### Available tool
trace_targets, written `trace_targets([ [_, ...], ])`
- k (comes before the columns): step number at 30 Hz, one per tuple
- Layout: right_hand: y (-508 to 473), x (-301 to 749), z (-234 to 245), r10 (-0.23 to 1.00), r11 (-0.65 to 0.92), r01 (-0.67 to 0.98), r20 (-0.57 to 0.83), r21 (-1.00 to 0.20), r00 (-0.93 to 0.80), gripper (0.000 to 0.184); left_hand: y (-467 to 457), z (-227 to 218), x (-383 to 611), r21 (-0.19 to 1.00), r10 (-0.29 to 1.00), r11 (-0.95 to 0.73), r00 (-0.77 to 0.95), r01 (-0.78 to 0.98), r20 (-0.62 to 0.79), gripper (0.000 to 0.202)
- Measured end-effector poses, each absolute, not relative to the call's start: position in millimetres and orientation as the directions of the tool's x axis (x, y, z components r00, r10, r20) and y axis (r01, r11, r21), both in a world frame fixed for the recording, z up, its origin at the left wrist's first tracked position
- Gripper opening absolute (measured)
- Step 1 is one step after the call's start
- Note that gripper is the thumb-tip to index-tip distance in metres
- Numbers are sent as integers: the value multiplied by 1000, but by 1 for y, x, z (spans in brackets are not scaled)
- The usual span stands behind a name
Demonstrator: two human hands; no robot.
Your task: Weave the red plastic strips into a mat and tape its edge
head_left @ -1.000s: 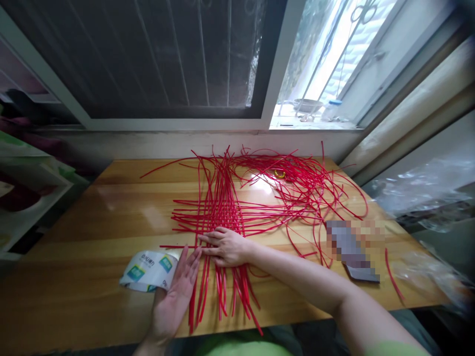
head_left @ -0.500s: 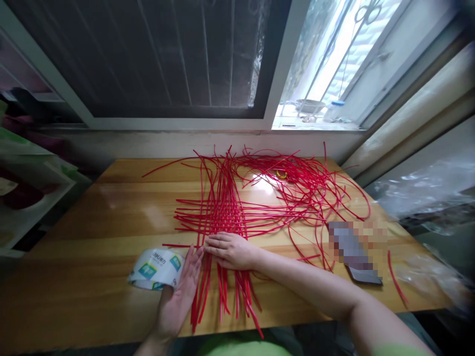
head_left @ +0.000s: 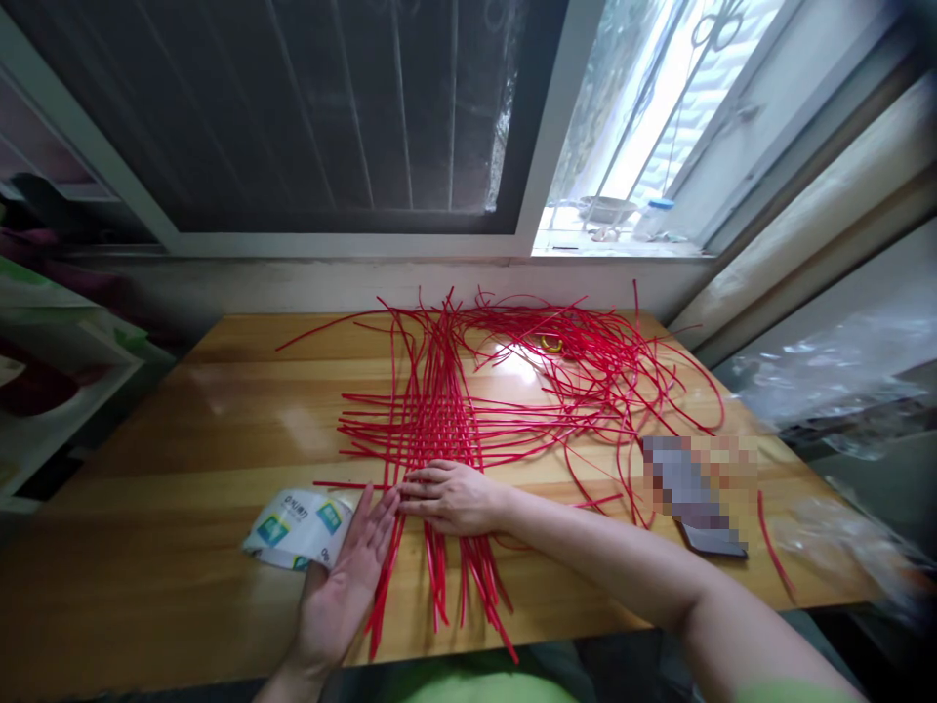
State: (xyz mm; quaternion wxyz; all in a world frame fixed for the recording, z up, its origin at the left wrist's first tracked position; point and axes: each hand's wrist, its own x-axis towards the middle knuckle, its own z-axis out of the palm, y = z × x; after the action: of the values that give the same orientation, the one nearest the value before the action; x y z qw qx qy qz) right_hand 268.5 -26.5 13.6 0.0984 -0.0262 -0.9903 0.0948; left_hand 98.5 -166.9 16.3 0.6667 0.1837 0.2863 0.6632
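A partly woven mat of red strips (head_left: 445,422) lies on the wooden table, with strips crossing in a grid and long loose ends on every side. Flat over its near part rests my right hand (head_left: 455,496), its fingers stretched to the left. My left hand (head_left: 346,576) is turned palm inward beside the left strips, fingers extended; its fingertips meet those of my right hand. A white printed Deli packet or roll (head_left: 299,527) stands against the back of my left hand, and whether the thumb grips it I cannot tell. A lone red strip (head_left: 344,484) points left near my left fingertips.
A heap of tangled red strips (head_left: 586,342) spreads over the back right, with a small yellow ring (head_left: 551,344) among them. A dark, blurred-out flat device (head_left: 710,537) lies at right near a short red strip (head_left: 774,547). The window wall bounds the table's back.
The view has shifted slightly. My left hand and the white packet have moved a little to the left and tilted somewhat; my right hand stays on the strips.
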Motion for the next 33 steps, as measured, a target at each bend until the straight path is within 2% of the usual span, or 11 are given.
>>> trace_targets([
  [10,-26,268,14,66,980,28,183,-199,-981,40,-166,18,97,694,991,69,-32,-717,-132,61],
  [24,-26,268,15,80,975,45,157,-215,-984,40,-165,13,94,746,989,147,96,-650,-112,59],
  [33,-25,270,14,58,980,28,150,-195,-987,41,-166,3,93,839,992,81,128,-538,-13,64],
])
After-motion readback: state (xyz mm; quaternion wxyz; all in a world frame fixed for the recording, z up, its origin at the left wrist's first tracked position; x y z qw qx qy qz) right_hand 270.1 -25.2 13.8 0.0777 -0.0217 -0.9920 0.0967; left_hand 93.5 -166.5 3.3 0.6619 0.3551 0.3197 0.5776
